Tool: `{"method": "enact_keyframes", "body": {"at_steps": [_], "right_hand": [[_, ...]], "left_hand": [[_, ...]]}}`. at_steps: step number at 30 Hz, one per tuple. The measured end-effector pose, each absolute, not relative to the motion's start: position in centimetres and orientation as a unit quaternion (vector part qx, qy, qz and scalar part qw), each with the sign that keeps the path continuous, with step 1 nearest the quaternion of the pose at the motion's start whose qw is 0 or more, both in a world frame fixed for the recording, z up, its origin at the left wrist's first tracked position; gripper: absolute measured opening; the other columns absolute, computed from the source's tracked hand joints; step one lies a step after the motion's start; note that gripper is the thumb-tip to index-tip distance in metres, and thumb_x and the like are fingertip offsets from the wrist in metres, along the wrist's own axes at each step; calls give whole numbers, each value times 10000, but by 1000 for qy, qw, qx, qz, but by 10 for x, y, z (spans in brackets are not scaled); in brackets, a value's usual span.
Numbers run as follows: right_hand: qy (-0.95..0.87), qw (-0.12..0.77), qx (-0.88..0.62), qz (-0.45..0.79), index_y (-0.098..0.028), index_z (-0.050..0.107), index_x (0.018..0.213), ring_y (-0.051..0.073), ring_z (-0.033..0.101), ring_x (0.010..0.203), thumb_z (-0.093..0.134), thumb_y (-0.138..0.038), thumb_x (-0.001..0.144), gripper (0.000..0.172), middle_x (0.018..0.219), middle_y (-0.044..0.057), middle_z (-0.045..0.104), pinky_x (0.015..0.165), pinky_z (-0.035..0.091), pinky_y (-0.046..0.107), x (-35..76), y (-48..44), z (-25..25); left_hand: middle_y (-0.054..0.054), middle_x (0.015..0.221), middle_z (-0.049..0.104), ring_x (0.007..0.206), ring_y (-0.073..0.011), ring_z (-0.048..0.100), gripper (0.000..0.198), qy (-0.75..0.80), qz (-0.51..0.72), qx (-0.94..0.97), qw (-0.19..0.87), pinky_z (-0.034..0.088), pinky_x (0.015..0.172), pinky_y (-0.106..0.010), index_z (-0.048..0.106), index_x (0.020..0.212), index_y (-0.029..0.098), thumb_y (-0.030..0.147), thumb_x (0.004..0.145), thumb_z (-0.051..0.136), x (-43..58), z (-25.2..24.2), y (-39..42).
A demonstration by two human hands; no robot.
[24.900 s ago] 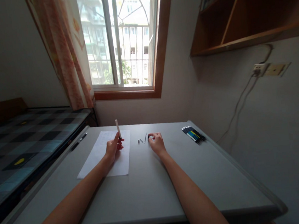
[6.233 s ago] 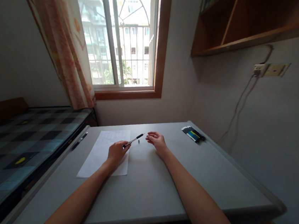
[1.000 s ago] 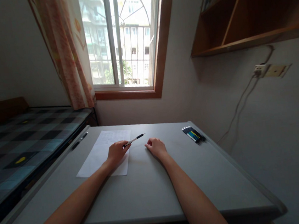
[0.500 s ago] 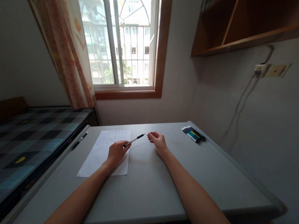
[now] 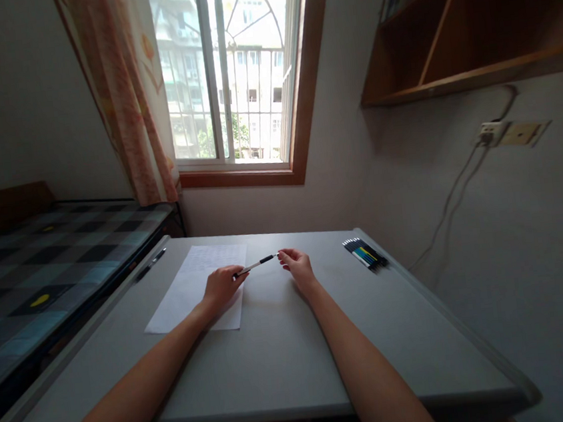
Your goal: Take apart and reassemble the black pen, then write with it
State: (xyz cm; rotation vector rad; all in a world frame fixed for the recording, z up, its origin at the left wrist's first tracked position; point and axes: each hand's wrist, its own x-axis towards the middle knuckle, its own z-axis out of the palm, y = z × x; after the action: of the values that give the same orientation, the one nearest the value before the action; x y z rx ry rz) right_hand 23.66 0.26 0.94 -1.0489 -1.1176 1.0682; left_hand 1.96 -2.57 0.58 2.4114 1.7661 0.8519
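My left hand [image 5: 221, 286] is closed round the lower end of a white pen with a black grip [image 5: 255, 265], held slanting up to the right above the grey desk [image 5: 275, 346]. The fingertips of my right hand [image 5: 295, 266] pinch at the pen's upper tip; whether a small part sits between them is hidden. My left hand rests on the edge of a white sheet of paper [image 5: 189, 291].
A pack of dark pens with a blue and yellow label [image 5: 365, 254] lies at the desk's far right. One black pen [image 5: 149, 264] lies on the left rim. A bed with a checked cover [image 5: 25, 265] stands left; window, curtain and wooden shelf are beyond.
My right hand has lifted from the desk and gone to the tip of the pen, where its fingers now pinch. The left hand has kept its hold on the pen.
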Motion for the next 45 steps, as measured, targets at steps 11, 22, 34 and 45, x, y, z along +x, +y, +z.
{"method": "enact_keyframes", "body": {"at_steps": [11,22,34,45], "right_hand": [[-479,592,-440,475,-155,648,783,120,555,616,681,-416,583,331,716,37,645,575,416,245,236,5,5],[-485,585,-438,480,-159,650,790,124,561,621,684,-409,578,329,729,47,654,567,419,246,235,2,7],[-527,568,-440,453,-164,641,768,129,555,613,648,-377,596,274,688,37,641,551,409,247,235,4,8],[-534,578,-431,442,-168,618,769,127,565,602,632,-384,619,264,708,37,642,535,423,244,234,5,8]], "left_hand": [[2,811,680,680,-133,575,255,567,275,776,31,333,594,-216,677,867,255,410,826,477,20,5,-25],[5,794,678,664,-134,569,250,558,280,781,22,330,592,-217,672,858,257,409,827,476,20,2,-23],[-8,818,683,712,-147,583,262,568,271,777,20,340,605,-220,679,873,254,413,829,475,20,4,-23],[-1,808,672,696,-146,581,248,564,280,776,15,344,600,-226,675,861,255,402,822,479,19,5,-23]]}}
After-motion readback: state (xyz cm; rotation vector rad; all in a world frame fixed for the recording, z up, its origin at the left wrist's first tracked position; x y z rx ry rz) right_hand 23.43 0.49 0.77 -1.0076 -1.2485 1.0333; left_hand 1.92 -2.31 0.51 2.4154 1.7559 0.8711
